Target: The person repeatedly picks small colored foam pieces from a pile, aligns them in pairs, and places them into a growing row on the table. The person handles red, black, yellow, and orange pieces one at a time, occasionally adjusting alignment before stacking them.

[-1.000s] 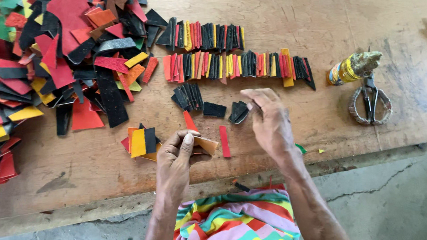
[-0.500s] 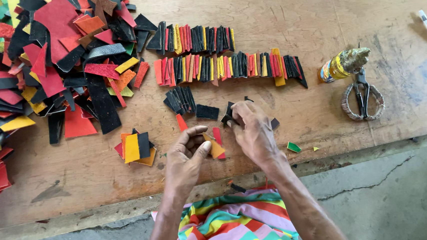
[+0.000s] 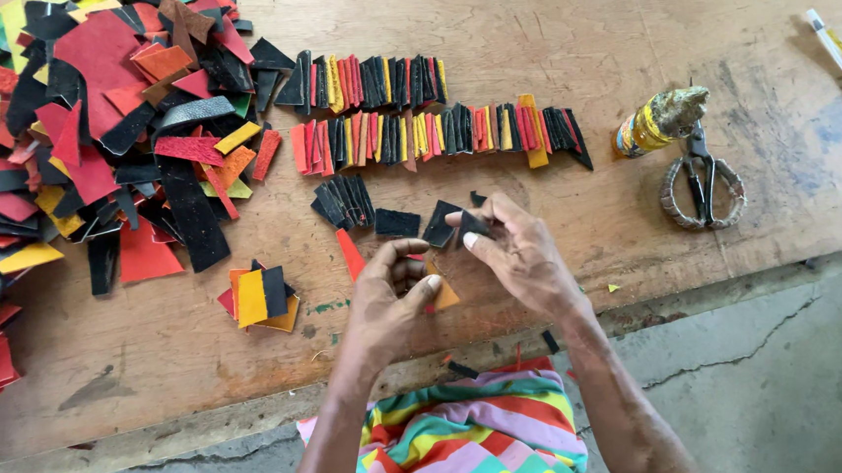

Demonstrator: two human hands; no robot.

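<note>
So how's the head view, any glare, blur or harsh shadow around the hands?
Head view: soft, even daylight, no glare on the table; faint shadows under the scissors; left hand and right hand sharp; strips crisp, slight wide-angle bend at the edges.

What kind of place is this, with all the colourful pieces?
Probably a small craft workshop. A worn wooden workbench holds a heap of leather-like scraps, rows of cut strips and scissors.
</note>
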